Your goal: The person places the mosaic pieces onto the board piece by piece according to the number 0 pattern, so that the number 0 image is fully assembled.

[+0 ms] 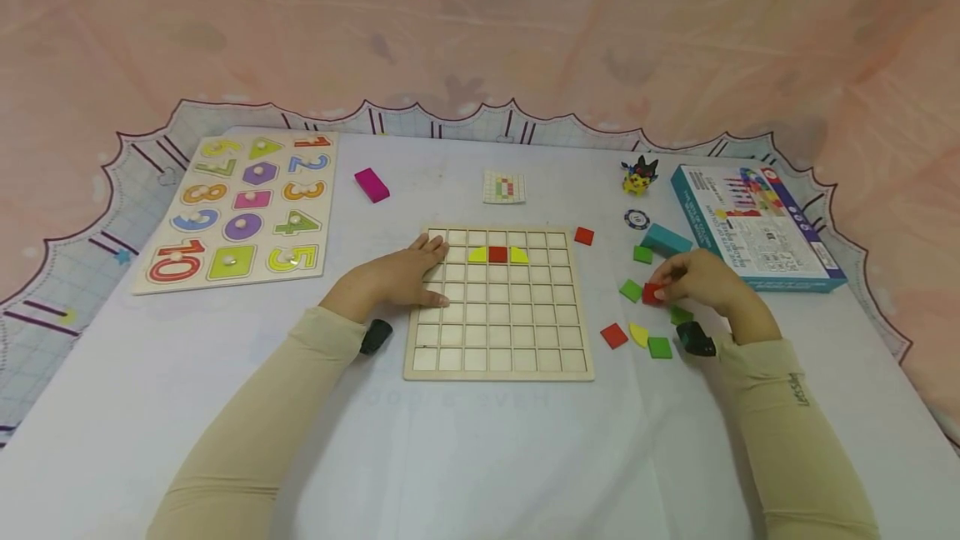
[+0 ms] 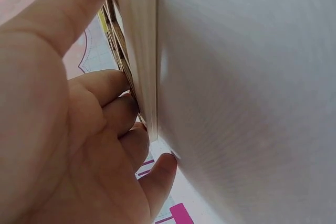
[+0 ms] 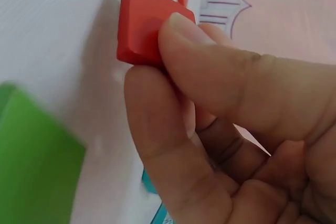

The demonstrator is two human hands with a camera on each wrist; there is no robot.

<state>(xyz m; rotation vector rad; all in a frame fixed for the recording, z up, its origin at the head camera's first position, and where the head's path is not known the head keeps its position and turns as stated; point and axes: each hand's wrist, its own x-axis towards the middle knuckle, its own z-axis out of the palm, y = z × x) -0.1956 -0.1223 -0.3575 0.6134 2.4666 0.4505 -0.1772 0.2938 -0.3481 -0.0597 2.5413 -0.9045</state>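
Note:
My left hand [image 1: 397,275] rests on the left rim of a wooden grid board [image 1: 501,373], fingers and thumb reaching over its edge. In the left wrist view its fingers [image 2: 118,108] lie along the board's side [image 2: 142,51]. Near the board's top, a red square tile [image 1: 498,254] sits between two yellow quarter-round tiles [image 1: 477,255]. Right of the board, my right hand [image 1: 693,280] pinches a red square tile [image 3: 142,27] between thumb and fingers. Around it lie green square tiles [image 1: 660,347], a red square tile [image 1: 613,336] and a yellow quarter-round tile [image 1: 638,334].
A number puzzle board [image 1: 240,219] lies at the left. Behind the grid board are a magenta block [image 1: 372,185] and a small pattern card [image 1: 504,187]. To the right stand a small figurine [image 1: 639,177], a round chip [image 1: 637,219], a teal block [image 1: 666,239] and a box [image 1: 757,227].

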